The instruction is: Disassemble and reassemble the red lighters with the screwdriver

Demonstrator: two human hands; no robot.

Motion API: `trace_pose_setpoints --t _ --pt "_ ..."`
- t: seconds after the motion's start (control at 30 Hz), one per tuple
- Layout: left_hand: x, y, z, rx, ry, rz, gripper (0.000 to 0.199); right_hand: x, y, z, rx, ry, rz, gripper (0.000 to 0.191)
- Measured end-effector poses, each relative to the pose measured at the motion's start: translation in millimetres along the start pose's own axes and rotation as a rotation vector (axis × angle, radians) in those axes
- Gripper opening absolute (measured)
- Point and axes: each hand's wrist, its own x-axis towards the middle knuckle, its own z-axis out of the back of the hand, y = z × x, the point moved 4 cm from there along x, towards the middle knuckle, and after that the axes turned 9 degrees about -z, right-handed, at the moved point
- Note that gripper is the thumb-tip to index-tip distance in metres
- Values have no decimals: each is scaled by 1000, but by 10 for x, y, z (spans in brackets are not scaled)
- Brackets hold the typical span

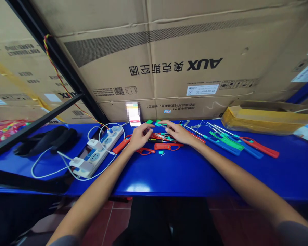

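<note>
My left hand [141, 136] is over the table's back middle, fingers loosely bent and thumb apart, with nothing visible in it. A small green piece [149, 122] lies just past its fingertips. Opposite it, my right hand [179, 132] has its fingers stretched to the left, the index tip close to another green piece [158, 123]; I cannot tell whether they touch. Between and below the hands lie red lighter casings [168, 147], a screwdriver [156, 140] with a black and yellow handle, and a teal piece [161, 152]. Some small parts are hidden under the hands.
Long-necked lighters [259, 147] in red, blue and green lie at right, before a yellow-taped cardboard tray [261, 119]. A lit phone [135, 116] leans on the large carton [169, 41]. At left are a power strip [100, 152] with looping white cables and a black rack post [66, 65].
</note>
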Motion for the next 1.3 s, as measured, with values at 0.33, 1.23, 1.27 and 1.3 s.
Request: trace_pose_setpoints --t 0.33,1.23,1.27,1.3 --pt "-7 -69 -3 -39 -8 -10 27 -92 -28 -137 -402 -141 -31 52" --pt "68 238 328 116 -58 67 15 -72 -42 8 -584 -256 -23 45" --pt "69 228 291 112 -31 57 15 -62 -78 -9 -573 -242 -15 45" --pt "67 214 250 108 -6 48 14 -54 -112 -33 -558 -225 -1 46"
